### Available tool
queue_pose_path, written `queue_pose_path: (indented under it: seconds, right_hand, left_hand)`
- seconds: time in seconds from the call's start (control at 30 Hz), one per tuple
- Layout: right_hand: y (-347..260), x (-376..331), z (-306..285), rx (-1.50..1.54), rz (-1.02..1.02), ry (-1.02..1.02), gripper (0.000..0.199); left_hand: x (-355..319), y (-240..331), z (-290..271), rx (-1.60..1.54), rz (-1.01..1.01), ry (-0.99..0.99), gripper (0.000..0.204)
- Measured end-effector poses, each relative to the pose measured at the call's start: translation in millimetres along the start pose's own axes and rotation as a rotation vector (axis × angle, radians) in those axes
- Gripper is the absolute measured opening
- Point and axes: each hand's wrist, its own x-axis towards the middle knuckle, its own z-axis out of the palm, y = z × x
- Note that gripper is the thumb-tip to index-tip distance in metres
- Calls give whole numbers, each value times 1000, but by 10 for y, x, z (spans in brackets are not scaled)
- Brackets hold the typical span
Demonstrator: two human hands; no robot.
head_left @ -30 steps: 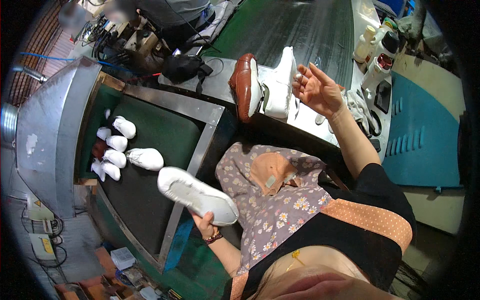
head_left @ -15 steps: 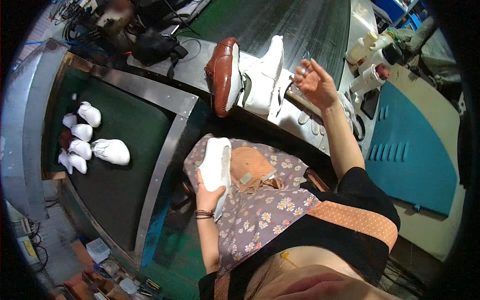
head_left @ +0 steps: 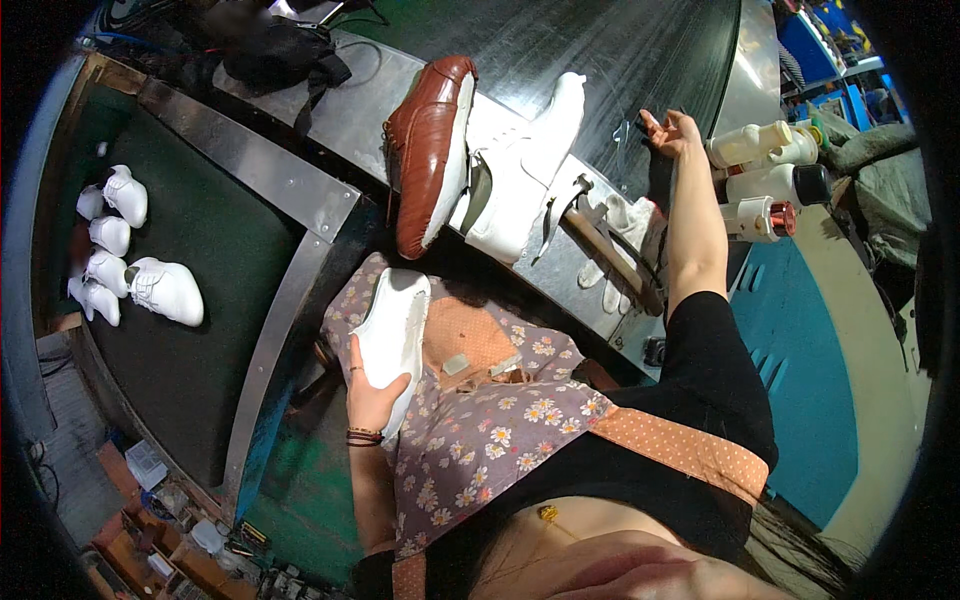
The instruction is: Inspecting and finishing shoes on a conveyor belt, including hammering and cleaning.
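My left hand (head_left: 372, 398) is closed around a white shoe sole (head_left: 397, 325), held above the flowered apron (head_left: 500, 425) on my lap. My right arm reaches out over the dark belt (head_left: 560, 40), beyond the bench. At its end, my right hand (head_left: 675, 132) has its fingers apart, loosely bent, with nothing visible in them. Close to its fingertips, a small shiny clear thing (head_left: 622, 130) is on the belt. Side by side on the bench edge are a brown shoe (head_left: 430, 160) and a white shoe (head_left: 515, 180), both tipped on their sides.
A wooden-handled tool (head_left: 610, 252) and white gloves (head_left: 630, 222) lie on the metal bench (head_left: 370, 85). White bottles (head_left: 748, 145) stand at the right, above a teal panel (head_left: 800, 370). Several white shoes (head_left: 165, 290) sit on a dark green belt (head_left: 225, 220) at the left.
My right hand has moved farther out over the belt, toward the bottles. My view has shifted, so the bench shoes look larger. The white sole stays in my left hand.
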Motion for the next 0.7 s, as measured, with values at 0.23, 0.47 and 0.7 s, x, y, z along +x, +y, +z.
queue_pose_path:
  seconds: [0.23,0.47,0.7]
  right_hand:
    - [204,-84,288,-705,-219,304,28]
    - [527,-568,311,-1683,-751,699,28]
    - [889,-859,222,-2112,-1007,398,36]
  left_hand:
    - [78,120,-39,31,-46,-53,106]
    - [21,96,-49,57,31,-9,105]
    - [5,-148,-143,59,103,27,107]
